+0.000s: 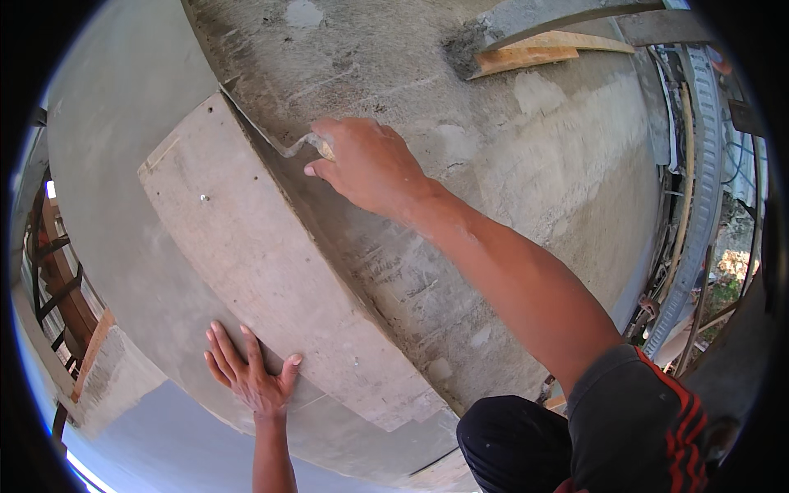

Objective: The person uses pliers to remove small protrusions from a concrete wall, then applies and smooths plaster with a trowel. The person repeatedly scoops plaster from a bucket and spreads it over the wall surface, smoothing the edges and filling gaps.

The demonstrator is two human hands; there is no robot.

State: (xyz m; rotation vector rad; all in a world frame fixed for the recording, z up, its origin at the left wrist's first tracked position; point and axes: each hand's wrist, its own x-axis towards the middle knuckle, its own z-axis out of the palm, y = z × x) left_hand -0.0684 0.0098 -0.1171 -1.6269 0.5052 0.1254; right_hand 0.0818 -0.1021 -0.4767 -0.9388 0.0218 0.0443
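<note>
My right hand [370, 168] is closed around the handle of a trowel [288, 150]. Its thin blade, seen nearly edge-on, lies along the upper end of a board's long edge. The flat, pale board [246, 238] has several small holes and screw heads in it and rests against a smooth grey plastered surface [115, 140]. Fingers spread, my left hand [255, 382] presses on that surface at the board's lower left edge, the thumb at the board's rim. A rough, mortar-stained concrete surface [526, 181] runs along the board's right side.
At the upper right, wooden pieces [534, 57] and a grey beam [567, 16] meet the concrete. A perforated metal channel [699, 164] and poles line the right side. My dark-trousered knee [514, 444] is at the bottom. Dark metal framework [62, 287] stands at the left.
</note>
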